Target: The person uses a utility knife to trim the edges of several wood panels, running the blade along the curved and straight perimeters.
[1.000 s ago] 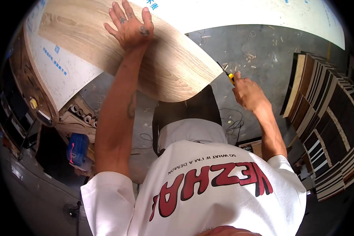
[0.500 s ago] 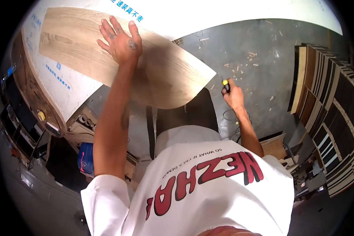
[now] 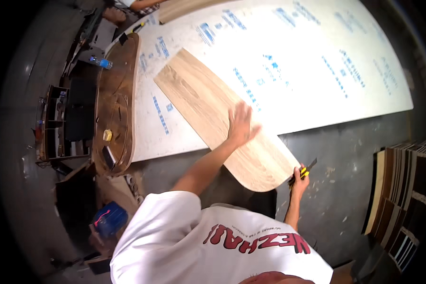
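At centre frame the left hand lies flat, fingers spread, on the wood-grain sheet, while the right hand seemingly grips a yellow-black utility knife at its rounded lower-right edge.

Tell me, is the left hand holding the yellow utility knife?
No, the left hand lies flat on the wood-grain sheet; the right hand holds the yellow utility knife.

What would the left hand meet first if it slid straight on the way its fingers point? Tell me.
Beyond the left hand, a little more wood sheet, then the white board. Depth is hard to judge.
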### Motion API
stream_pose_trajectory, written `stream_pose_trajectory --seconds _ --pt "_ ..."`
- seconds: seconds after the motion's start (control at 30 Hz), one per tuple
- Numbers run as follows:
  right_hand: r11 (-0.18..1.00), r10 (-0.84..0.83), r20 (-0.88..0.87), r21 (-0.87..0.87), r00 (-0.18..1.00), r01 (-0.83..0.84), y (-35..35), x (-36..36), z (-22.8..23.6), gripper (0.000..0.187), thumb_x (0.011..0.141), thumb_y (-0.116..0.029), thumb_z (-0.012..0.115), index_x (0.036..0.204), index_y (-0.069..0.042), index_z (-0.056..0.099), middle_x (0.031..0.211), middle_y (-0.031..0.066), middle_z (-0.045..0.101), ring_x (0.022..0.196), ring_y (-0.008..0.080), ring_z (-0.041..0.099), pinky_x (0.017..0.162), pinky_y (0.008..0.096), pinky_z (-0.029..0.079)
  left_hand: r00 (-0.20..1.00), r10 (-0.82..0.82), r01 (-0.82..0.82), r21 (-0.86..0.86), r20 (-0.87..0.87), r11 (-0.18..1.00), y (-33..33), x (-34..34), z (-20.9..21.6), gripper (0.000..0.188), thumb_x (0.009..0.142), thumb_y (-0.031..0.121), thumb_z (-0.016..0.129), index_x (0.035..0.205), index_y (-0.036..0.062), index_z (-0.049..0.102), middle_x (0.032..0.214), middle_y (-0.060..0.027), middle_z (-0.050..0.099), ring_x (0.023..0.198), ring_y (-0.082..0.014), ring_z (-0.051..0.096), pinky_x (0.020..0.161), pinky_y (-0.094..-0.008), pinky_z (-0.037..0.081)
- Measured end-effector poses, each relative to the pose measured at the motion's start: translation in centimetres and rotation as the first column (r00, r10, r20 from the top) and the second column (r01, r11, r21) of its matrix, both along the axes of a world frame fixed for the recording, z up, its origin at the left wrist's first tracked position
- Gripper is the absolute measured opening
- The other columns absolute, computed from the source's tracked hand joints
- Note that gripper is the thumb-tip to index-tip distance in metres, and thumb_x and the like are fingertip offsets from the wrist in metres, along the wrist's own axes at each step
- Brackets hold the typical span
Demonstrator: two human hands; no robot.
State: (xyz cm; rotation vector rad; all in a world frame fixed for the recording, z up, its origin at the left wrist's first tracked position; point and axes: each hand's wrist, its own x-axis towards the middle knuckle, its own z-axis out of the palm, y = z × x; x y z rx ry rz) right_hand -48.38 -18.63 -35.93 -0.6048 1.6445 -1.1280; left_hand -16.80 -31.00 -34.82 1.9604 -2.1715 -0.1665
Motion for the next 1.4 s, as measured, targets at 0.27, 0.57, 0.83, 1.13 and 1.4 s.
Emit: stream_pose_trajectory --seconds 0.27,0.57,0.83,1.13,1.4 --pt "0.983 -0.175 0.095 -0.045 0.98 0.18 2.9 1.3 0.0 0.048 0.092 -0.021 0.077 0.133 0.0 0.061 0.112 0.0061 0.066 0.1 0.0171 0.061 0.089 0.0317 0.049 0.547 -0.832 0.798 0.358 -0.092 0.485 10.5 9.9 7.8 0.088 0.092 0.047 0.062 0.162 0.0127 0.022 0.168 -0.0222 0.014 0.156 -0.0391 0.012 0.117 -0.0737 0.008" --pt "0.923 -0.385 0.116 0.039 0.916 0.383 14.8 6.7 -0.9 0.032 0.09 -0.015 0.078 0.117 -0.002 0.065 0.104 0.0015 0.066 0.101 0.0162 0.061 0.092 0.0341 0.047 0.308 -0.951 0.931 0.195 0.034 0.308 14.1 14.0 11.4 0.06 0.091 0.019 0.054 0.147 0.0002 0.044 0.157 -0.0253 0.039 0.144 -0.0427 0.04 0.117 -0.063 0.031" --pt "0.874 -0.477 0.407 0.315 0.779 0.37 25.8 15.8 1.1 0.031 0.097 -0.037 0.065 0.09 -0.007 0.064 0.07 0.007 0.062 0.059 0.0171 0.059 0.054 0.0299 0.048 0.186 -0.983 0.936 -0.304 -0.01 0.18 5.1 6.7 19.7 0.034 0.089 0.044 0.066 0.083 0.0111 0.059 0.08 -0.0036 0.059 0.084 -0.0236 0.058 0.075 -0.0405 0.045" --pt "0.743 -0.606 0.69 0.312 0.396 0.592 30.0 24.2 0.5 0.034 0.1 -0.038 0.062 0.111 -0.006 0.059 0.09 0.0124 0.065 0.072 0.0253 0.061 0.061 0.0342 0.052 0.197 -0.973 0.978 0.098 -0.121 0.186 -1.3 -7.3 7.6 0.071 0.075 0.076 0.065 0.079 0.0058 0.077 0.078 -0.0141 0.071 0.086 -0.0299 0.066 0.087 -0.0441 0.039" --pt "0.587 -0.726 0.667 0.473 0.168 0.657 23.0 28.0 0.9 0.039 0.096 -0.052 0.066 0.103 -0.014 0.06 0.084 0.007 0.063 0.069 0.0186 0.06 0.057 0.0295 0.051 0.615 -0.777 0.785 0.016 -0.134 0.619 -2.2 -2.4 1.7 0.058 0.098 0.052 0.054 0.136 0.0087 0.062 0.149 -0.0178 0.047 0.143 -0.033 0.037 0.116 -0.0674 0.019"
